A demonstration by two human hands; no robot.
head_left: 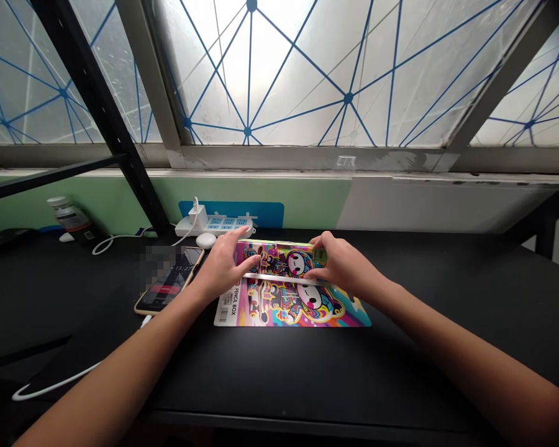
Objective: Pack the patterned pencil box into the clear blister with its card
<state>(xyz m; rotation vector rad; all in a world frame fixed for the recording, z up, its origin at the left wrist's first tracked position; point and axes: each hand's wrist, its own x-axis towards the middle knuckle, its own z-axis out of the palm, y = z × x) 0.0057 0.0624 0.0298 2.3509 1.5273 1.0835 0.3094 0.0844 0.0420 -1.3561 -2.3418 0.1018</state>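
A colourful cartoon-printed pencil box stands on its matching printed card sleeve, which lies flat on the black desk. My left hand grips the box's left end, thumb on the front and fingers over the top. At the right end, my right hand holds the box the same way. Both hands are closed on the box.
A phone with a lit screen lies left of the box, on a white cable. Behind are a white power strip with a charger, a small white case and a bottle. Windows rise behind the desk.
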